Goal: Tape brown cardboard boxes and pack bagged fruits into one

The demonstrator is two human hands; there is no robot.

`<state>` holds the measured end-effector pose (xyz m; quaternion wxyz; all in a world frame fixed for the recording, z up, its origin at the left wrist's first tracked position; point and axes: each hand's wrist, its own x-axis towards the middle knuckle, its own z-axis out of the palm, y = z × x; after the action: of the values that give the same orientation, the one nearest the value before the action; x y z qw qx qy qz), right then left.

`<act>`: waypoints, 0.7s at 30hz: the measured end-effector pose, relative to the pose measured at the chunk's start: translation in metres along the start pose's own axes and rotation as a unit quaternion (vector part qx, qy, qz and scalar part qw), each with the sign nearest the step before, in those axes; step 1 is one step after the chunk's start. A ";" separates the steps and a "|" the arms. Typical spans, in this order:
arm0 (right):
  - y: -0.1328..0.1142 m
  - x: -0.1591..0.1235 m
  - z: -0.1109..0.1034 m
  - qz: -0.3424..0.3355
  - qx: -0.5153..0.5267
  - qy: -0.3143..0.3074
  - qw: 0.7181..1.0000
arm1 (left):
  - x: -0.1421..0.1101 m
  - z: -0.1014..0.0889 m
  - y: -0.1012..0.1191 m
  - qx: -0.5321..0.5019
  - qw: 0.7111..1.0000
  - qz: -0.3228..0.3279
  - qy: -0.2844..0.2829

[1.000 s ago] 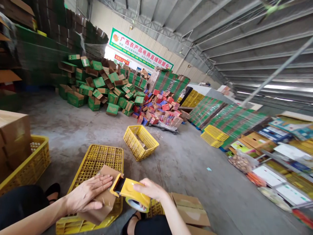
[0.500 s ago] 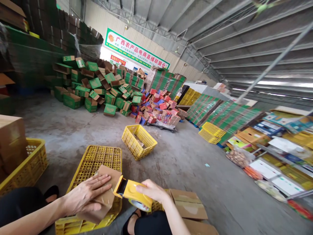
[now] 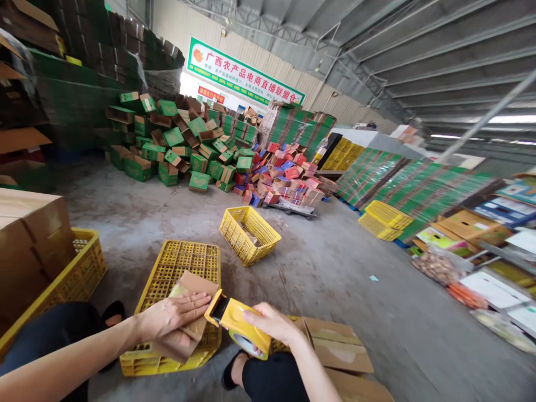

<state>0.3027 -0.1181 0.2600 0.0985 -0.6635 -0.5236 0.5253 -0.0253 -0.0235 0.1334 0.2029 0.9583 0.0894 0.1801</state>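
Small cardboard box (image 3: pixel 197 283) on a yellow crate's (image 3: pixel 188 258) gridded top.

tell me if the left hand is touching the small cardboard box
Touching. The head view shows the left hand laid over the small cardboard box, its extended fingers flat on the top face with no gap visible beneath them.

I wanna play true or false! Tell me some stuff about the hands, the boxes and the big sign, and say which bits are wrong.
1. The right hand holds a yellow tape dispenser. True.
2. The left hand touches nothing. False: it lies on a small cardboard box.
3. That small box is on a yellow crate. True.
4. The red boxes stand in one neat tower. False: they lie in a messy heap.
5. The big sign has a green edge. True.
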 end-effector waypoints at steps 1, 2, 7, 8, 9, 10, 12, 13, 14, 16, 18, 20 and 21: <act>-0.001 -0.003 0.001 -0.006 0.012 -0.009 1.000 | -0.001 -0.002 -0.001 0.023 1.000 0.010 -0.012; -0.001 -0.006 0.002 -0.010 0.020 -0.017 1.000 | -0.002 -0.004 -0.002 0.039 0.999 0.013 -0.021; 0.016 -0.026 -0.017 0.005 0.030 -0.012 0.999 | -0.001 -0.010 -0.005 0.042 0.999 0.009 -0.035; 0.021 -0.028 -0.021 0.005 0.025 0.007 1.000 | 0.000 -0.010 -0.004 0.040 0.999 0.009 -0.034; 0.025 -0.029 -0.025 0.002 0.018 0.021 1.000 | 0.001 -0.010 -0.003 0.039 0.999 0.008 -0.034; 0.029 -0.029 -0.027 -0.002 0.009 0.028 1.000 | 0.002 -0.010 -0.001 0.040 0.999 0.006 -0.033; 0.033 -0.026 -0.029 -0.011 -0.003 0.028 1.000 | 0.002 -0.010 0.002 0.046 0.999 0.001 -0.029; 0.033 -0.024 -0.028 -0.015 -0.007 0.024 1.000 | 0.003 -0.009 0.004 0.050 0.998 0.000 -0.027; 0.033 -0.022 -0.027 -0.018 -0.008 0.021 1.000 | 0.003 -0.009 0.005 0.054 0.998 0.001 -0.026; 0.028 -0.019 -0.024 -0.017 -0.005 0.018 1.000 | 0.006 -0.008 0.007 0.061 0.998 0.006 -0.030; 0.022 -0.017 -0.021 -0.006 0.004 0.011 1.000 | 0.012 -0.007 0.010 0.068 0.997 0.011 -0.040; 0.014 -0.017 -0.018 0.009 0.016 0.005 1.000 | 0.019 -0.008 0.012 0.071 0.996 0.018 -0.048; 0.011 -0.016 -0.016 0.016 0.022 0.004 1.000 | 0.022 -0.009 0.013 0.071 0.996 0.023 -0.050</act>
<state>0.3236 -0.1295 0.2687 0.1067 -0.6713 -0.5012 0.5356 -0.0069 -0.0265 0.1538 0.1342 0.9800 0.0695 0.1294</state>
